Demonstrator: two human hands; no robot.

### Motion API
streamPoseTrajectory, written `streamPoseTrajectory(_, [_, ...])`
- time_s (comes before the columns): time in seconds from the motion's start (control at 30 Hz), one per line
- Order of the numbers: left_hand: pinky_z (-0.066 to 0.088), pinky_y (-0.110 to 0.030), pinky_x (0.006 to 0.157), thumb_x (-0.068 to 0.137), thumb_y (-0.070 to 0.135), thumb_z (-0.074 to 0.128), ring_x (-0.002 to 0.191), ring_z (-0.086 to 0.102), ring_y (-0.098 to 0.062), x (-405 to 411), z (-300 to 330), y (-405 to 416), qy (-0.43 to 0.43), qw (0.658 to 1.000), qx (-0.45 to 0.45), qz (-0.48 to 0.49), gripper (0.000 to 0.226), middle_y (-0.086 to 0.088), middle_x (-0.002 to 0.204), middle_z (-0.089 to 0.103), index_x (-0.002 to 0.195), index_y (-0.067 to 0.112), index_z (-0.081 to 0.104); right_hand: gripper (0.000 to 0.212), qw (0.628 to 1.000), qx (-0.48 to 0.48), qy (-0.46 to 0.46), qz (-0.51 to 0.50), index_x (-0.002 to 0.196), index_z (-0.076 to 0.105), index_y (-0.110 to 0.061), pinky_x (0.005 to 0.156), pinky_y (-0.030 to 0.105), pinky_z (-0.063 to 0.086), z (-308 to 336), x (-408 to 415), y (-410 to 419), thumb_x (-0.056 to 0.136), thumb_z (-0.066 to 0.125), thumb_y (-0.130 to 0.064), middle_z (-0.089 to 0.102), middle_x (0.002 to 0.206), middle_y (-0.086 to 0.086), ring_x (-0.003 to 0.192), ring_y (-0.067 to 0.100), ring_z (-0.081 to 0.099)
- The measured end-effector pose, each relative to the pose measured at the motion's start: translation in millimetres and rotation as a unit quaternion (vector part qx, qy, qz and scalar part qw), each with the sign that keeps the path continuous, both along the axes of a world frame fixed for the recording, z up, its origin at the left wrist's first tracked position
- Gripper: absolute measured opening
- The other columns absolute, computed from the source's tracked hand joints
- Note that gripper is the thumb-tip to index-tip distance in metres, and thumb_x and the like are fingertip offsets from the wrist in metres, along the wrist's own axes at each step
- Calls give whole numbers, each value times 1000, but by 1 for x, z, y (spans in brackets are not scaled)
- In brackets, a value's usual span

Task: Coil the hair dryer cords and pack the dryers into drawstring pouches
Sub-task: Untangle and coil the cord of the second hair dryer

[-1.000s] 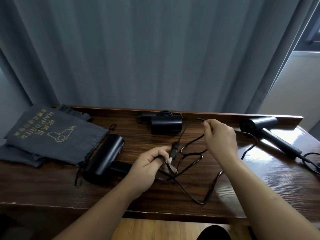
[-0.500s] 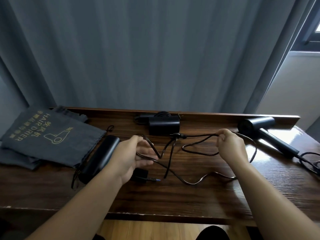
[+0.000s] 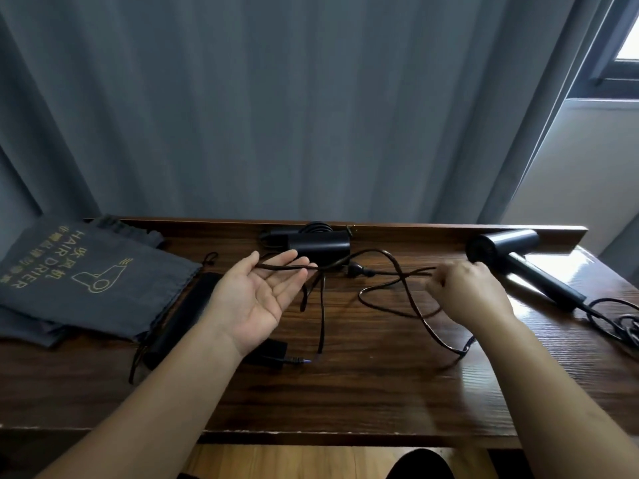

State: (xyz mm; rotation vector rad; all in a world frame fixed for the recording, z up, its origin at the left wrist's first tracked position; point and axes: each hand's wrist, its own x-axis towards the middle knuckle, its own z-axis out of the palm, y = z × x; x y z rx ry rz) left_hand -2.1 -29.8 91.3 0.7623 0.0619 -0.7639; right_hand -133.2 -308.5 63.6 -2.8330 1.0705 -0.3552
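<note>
A black hair dryer [image 3: 179, 319] lies on the table at the left, partly under my left forearm. Its black cord [image 3: 404, 292] sprawls in loose loops across the table's middle, and the plug [image 3: 359, 271] hangs on the strand between my hands. My left hand [image 3: 256, 295] is palm up with straight fingers, and the cord lies across them. My right hand [image 3: 466, 292] pinches the cord at its fingertips. Grey drawstring pouches [image 3: 86, 281] with gold "HAIR DRIER" print are stacked at the far left.
A second black dryer [image 3: 318, 245] with a coiled cord lies by the table's raised back edge. A third dryer [image 3: 525, 264] lies at the right, its loose cord [image 3: 619, 319] trailing to the right edge. Grey curtains hang behind the wooden table [image 3: 345, 392].
My left hand has let go of the bunched cord, opened palm up and risen with the cord draped over its fingers. My right hand has drawn the strand out to the right.
</note>
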Motion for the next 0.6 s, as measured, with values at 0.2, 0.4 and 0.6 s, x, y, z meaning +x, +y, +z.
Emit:
streamPoseTrajectory(0.2, [50, -43, 106, 102, 16, 54, 124, 59, -39, 16, -18, 1, -1, 997, -12, 72, 56, -35, 142, 46, 149, -4, 31, 53, 994, 105, 34, 22, 116, 68, -21, 107, 46, 40, -18, 2, -19, 98, 41, -62, 56, 123, 8, 127, 30, 48])
streamPoseTrajectory(0.4, [35, -42, 118, 97, 10, 62, 135, 48, -16, 2, -38, -6, -321, 873, 353, -104, 64, -3, 157, 37, 153, 28, 36, 108, 955, 284, 44, 78, 156, 21, -45, 122, 52, 20, -19, -7, -4, 61, 39, -94, 3, 169, 5, 155, 28, 11])
streamPoseTrajectory(0.6, [48, -24, 100, 99, 13, 60, 110, 64, -4, -17, -33, -27, -418, 802, 401, -146, 33, 9, 119, 71, 123, 35, 65, 121, 971, 105, 188, 107, 157, 15, -43, 118, 54, 23, -30, -2, 6, 57, 59, -93, 6, 167, 9, 150, 36, 15])
